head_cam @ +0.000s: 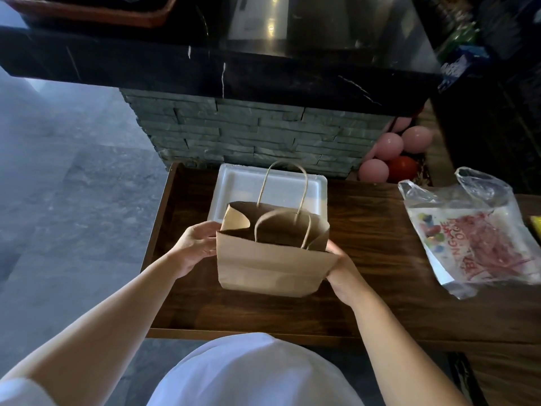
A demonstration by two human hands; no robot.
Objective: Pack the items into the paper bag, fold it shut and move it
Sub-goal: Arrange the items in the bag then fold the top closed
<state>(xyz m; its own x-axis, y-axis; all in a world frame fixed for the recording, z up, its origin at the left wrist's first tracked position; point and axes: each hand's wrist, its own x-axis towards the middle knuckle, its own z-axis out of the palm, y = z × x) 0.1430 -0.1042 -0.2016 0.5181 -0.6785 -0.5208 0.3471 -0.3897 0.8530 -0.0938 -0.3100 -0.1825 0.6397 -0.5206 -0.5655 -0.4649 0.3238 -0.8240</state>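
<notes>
A brown paper bag [269, 268] with twisted paper handles stands upright on the dark wooden table [380, 288], its top open. My left hand [194, 244] grips the bag's left side near the rim. On the opposite side, my right hand [341, 271] holds the bag lower down, partly hidden behind it. A white foam tray [234, 189] lies flat just behind the bag. I cannot see the bag's inside.
A clear plastic bag with red printed packaging [474, 232] lies at the table's right. Pink balloons [389, 146] and a red one [405, 168] sit at the back right. A stone-clad counter wall [248, 136] rises behind the table. Grey floor lies to the left.
</notes>
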